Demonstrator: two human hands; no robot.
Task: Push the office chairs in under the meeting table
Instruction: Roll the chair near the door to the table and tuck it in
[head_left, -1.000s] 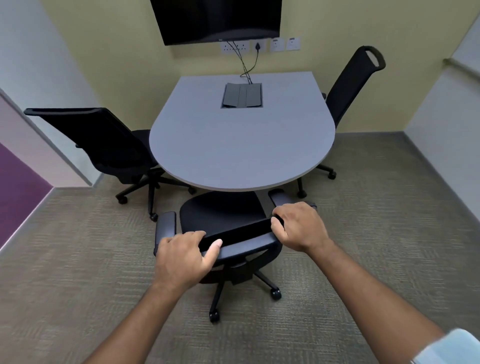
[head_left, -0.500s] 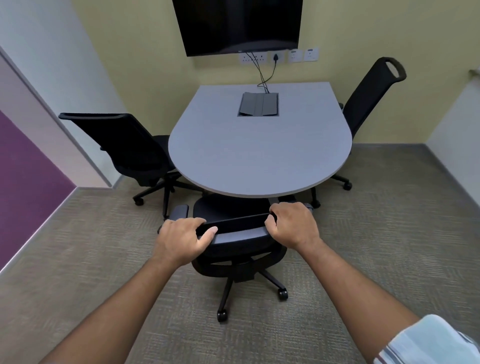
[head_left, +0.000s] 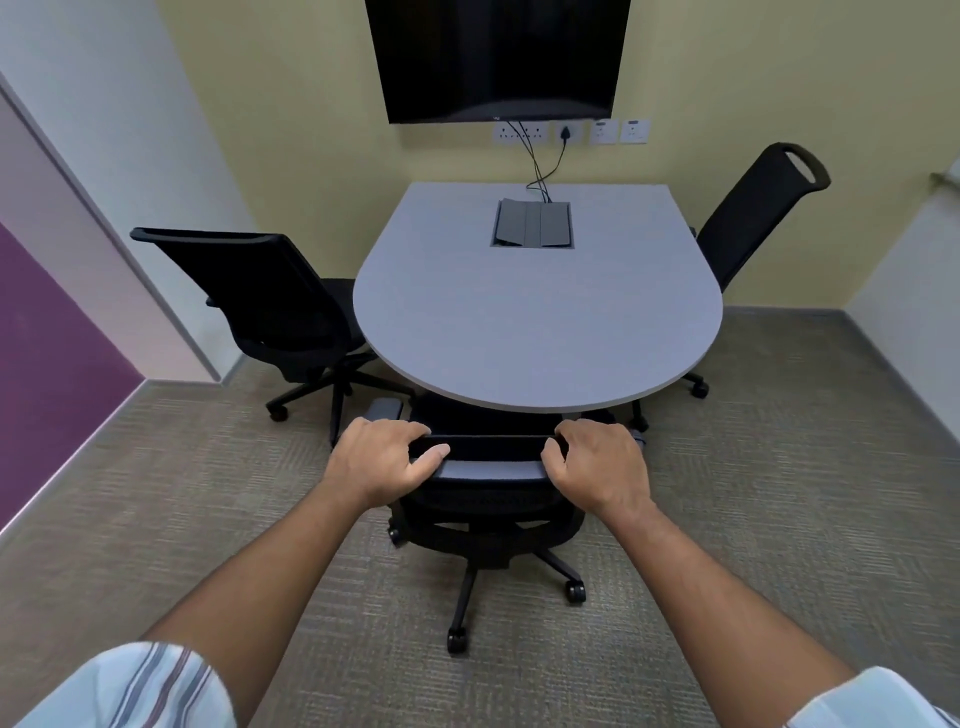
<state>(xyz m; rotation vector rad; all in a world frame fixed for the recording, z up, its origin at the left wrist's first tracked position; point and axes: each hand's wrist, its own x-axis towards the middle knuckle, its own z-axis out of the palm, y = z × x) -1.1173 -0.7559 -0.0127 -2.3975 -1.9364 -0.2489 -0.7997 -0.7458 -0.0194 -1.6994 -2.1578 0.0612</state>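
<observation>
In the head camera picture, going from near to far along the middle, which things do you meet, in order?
Near chair, gripped at its backrest top by left hand and right hand → meeting table → cable box → wall sockets → screen.

We lose the near chair's seat (head_left: 483, 415) under the worktop (head_left: 535, 322); the screen (head_left: 498, 57) is cut off by the frame's top edge.
</observation>
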